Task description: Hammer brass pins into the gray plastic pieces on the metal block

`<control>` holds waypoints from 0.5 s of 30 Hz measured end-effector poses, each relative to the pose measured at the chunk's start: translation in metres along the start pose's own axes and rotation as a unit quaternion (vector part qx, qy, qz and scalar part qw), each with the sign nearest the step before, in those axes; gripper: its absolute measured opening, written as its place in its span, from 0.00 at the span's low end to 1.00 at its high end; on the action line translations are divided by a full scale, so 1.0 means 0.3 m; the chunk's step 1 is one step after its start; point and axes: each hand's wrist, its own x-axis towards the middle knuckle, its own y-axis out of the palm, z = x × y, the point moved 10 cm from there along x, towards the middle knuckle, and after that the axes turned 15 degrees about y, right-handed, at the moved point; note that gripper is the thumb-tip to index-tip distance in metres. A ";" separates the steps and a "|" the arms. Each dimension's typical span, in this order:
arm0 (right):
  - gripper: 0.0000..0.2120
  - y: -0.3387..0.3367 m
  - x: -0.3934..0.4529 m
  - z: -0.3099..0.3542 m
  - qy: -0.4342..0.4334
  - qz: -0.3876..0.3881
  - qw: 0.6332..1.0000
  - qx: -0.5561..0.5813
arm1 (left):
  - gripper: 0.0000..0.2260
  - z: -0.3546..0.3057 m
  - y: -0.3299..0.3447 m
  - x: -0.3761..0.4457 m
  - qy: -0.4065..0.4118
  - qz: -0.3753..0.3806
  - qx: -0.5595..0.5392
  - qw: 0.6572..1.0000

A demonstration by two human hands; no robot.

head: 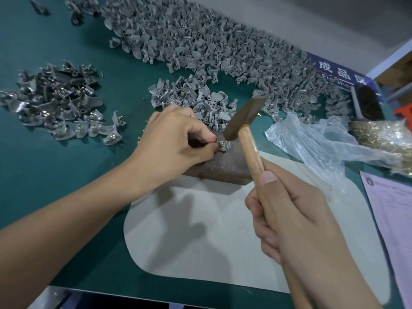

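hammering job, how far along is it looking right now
Done: a small pile of pinned pieces lies at left, brass heads showing. In hand: the left hand pinches a gray piece on the metal block, while the right hand grips the hammer over it. Left: the much larger heap of unpinned pieces behind, so most remains.

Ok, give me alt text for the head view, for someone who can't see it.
A right hand holds a wooden-handled hammer raised over a gray plastic piece that the left hand pinches on a metal block. Piles of gray pieces cover the green table behind; a plastic bag of brass pins lies at right.
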 end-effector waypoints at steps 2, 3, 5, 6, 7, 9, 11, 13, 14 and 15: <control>0.16 0.001 -0.005 0.005 -0.010 -0.007 1.000 0.016 | 0.11 0.000 0.001 0.000 0.000 0.002 0.006 1.000; 0.17 0.005 -0.006 0.001 -0.012 -0.003 1.000 0.014 | 0.11 0.001 0.000 -0.001 0.001 0.002 0.005 1.000; 0.17 0.015 -0.004 -0.014 -0.009 0.006 1.000 -0.005 | 0.11 -0.001 -0.003 -0.001 0.003 0.001 0.000 1.000; 0.16 0.013 -0.005 -0.019 -0.009 0.003 1.000 -0.009 | 0.12 -0.002 -0.003 0.000 0.003 0.001 0.001 1.000; 0.15 0.009 -0.007 -0.016 -0.016 -0.004 1.000 -0.012 | 0.12 -0.001 -0.002 0.000 0.001 0.002 0.003 1.000; 0.13 0.006 -0.009 -0.003 -0.036 -0.018 0.999 -0.020 | 0.11 0.003 -0.002 0.000 -0.003 0.004 0.010 1.000; 0.14 0.010 -0.002 -0.006 -0.035 -0.015 0.998 -0.042 | 0.10 0.005 -0.002 -0.001 -0.004 0.003 0.014 1.000; 0.15 0.009 -0.002 -0.006 -0.037 -0.014 0.998 -0.051 | 0.10 0.006 0.000 -0.001 -0.006 0.004 0.013 1.000; 0.15 0.006 -0.003 0.000 -0.043 -0.017 0.998 -0.045 | 0.10 0.007 0.002 -0.001 -0.008 0.007 0.012 1.000; 0.15 0.004 -0.005 0.006 -0.050 -0.022 0.998 -0.039 | 0.09 0.008 0.002 -0.002 -0.008 0.009 0.013 1.000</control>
